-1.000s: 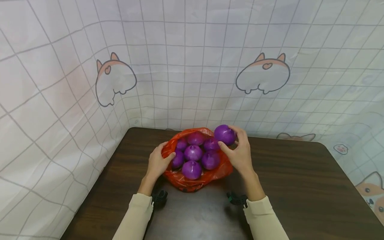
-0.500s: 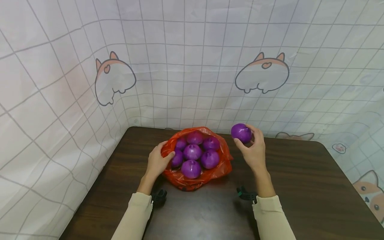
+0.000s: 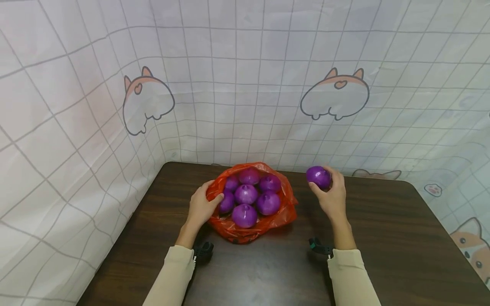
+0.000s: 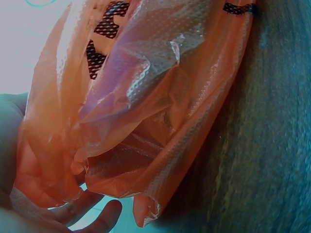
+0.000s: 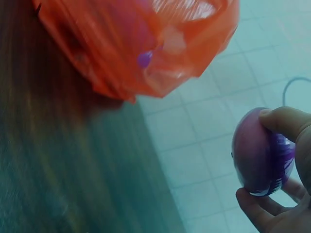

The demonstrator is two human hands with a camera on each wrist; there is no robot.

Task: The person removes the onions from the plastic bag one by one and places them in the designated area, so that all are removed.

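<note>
A red plastic bag (image 3: 285, 217) stands with its mouth spread wide on the table, several glossy purple onions (image 3: 246, 194) inside. At its left rim my left hand (image 3: 200, 206) pinches the plastic, thumb inside and fingers outside. The left wrist view shows the bag's thin, see-through side (image 4: 165, 141) with black print. To the right of the bag, my right hand (image 3: 334, 196) holds one purple onion (image 3: 317, 177) between thumb and fingers, raised above the table. In the right wrist view that onion (image 5: 257, 155) is apart from the bag (image 5: 160, 48).
The dark wood-grain table (image 3: 383, 238) has its back edge close behind the bag. White grid-patterned cloth (image 3: 245, 85) with cartoon animals hangs behind it and along the left side. Dark straps show at both wrists.
My right hand has carried the onion rightward from above the bag's right rim, and it sits slightly lower now. The left hand and the bag have stayed put.
</note>
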